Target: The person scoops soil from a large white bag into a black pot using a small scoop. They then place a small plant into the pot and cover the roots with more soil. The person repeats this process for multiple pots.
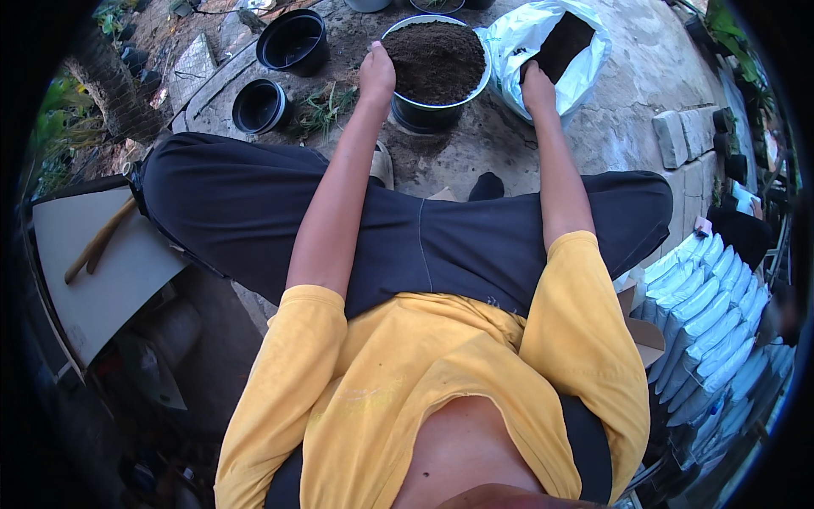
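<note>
A white-rimmed tub [487, 78] heaped with dark soil [437, 64] stands ahead of me, with a black base showing under it. My left hand [378, 73] is closed at the tub's left rim, fingers partly hidden. To the right of the tub is a white plastic bag [509, 44] with its mouth open. My right hand [538, 86] is closed at the bag's near edge. Beyond its fingers, inside the bag, lies a dark, straight-sided patch [565, 47]; whether this is soil or a dark scoop I cannot tell.
Two black pots [292, 42] [260, 107] stand at the left, by some grass [326, 109]. Concrete blocks [683, 136] sit at the right. Stacked filled plastic bags [708, 314] lie beside me at the right. A pale board [102, 263] with a wooden handle [100, 239] is at the left.
</note>
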### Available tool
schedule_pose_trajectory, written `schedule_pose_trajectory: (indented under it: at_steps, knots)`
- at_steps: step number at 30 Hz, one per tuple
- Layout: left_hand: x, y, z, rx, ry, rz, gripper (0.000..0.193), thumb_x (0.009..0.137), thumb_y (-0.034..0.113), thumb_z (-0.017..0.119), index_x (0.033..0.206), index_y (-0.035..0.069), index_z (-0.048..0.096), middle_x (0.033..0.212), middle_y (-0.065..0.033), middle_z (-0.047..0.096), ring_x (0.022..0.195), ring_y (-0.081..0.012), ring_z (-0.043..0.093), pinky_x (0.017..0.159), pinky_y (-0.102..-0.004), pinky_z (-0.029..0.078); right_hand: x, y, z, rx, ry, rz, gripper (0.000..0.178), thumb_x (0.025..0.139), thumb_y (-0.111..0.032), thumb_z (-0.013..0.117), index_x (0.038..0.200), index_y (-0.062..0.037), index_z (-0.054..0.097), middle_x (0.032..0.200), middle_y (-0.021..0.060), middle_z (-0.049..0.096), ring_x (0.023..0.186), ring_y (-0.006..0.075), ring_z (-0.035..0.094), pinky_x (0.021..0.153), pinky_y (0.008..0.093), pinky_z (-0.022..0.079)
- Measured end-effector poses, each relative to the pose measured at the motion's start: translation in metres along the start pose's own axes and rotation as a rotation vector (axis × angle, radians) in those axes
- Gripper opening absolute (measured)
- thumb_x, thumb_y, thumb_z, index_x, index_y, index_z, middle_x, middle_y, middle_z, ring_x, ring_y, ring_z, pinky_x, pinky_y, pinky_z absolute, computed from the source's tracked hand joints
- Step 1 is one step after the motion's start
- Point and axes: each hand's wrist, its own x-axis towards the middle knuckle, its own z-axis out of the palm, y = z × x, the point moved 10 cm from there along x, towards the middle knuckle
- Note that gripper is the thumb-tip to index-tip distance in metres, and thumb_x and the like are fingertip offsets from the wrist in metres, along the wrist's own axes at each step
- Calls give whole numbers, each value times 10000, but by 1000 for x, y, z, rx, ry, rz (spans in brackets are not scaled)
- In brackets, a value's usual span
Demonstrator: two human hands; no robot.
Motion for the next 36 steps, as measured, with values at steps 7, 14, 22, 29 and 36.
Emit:
schedule_pose_trajectory:
  at_steps: [7,14,22,29,36]
  knots:
    - [-10,7,5,13,-82,-80,615,1073,467,313,1338,-38,543,1334,-138,591,1204,-237,551,1032,-368,402,20,34,-6,284,-51,122,529,759,-312,787,1120,23,596,1067,219,691,1009,331,680,881,397,528]
    - [-23,15,6,-177,-77,-208,640,1051,484,381,1402,-40,488,1406,-150,550,1252,-260,537,1058,-384,403,6,45,-63,908,-37,348,780,734,-494,858,1189,37,511,1046,123,614,903,191,642,762,317,579]
    - [-17,16,9,-246,-58,-162,595,1073,433,310,1279,-57,579,1277,-157,624,1129,-244,592,1005,-380,429,2,29,-176,474,152,195,942,724,-590,816,1274,84,455,1073,180,642,859,205,647,748,300,551]
    - [-8,17,8,-236,-3,-122,592,1072,428,305,1248,-55,598,1257,-168,630,1133,-257,596,1007,-380,422,-28,-120,-230,511,167,-230,727,802,-509,792,1224,1,493,1092,178,659,971,275,677,847,381,539]
    - [15,11,-16,-144,84,18,584,1060,419,344,1164,-73,640,1256,-198,631,1166,-269,584,1002,-378,418,-57,-205,-246,88,297,-413,644,771,-428,807,1176,-33,499,1091,211,642,1034,374,645,893,449,517]
